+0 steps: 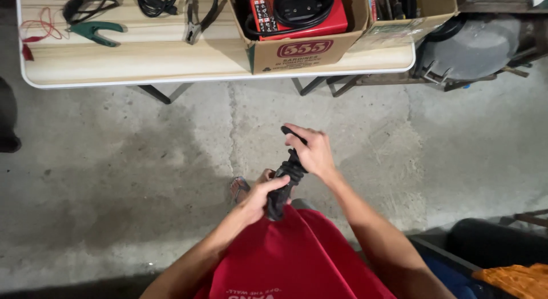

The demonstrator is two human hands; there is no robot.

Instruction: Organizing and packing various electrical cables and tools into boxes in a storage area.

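Observation:
I hold a bundle of black cord (pixel 283 187) upright in front of my red shirt, above the concrete floor. My left hand (pixel 260 197) grips the lower part of the bundle, thumb across it. My right hand (pixel 311 151) closes over its upper part, with a black end sticking out above the fingers. The cord looks wound tightly around itself in the middle. My sandalled foot (pixel 240 189) shows just below and to the left of the hands.
A folding table (pixel 114 65) spans the top, carrying a green clamp (pixel 94 31), black cables (pixel 154 2), pliers (pixel 194 25) and a cardboard box (pixel 297 50) with a red device inside. Grey metal gear (pixel 474 47) stands at the upper right. An orange cloth (pixel 516 279) lies at the bottom right.

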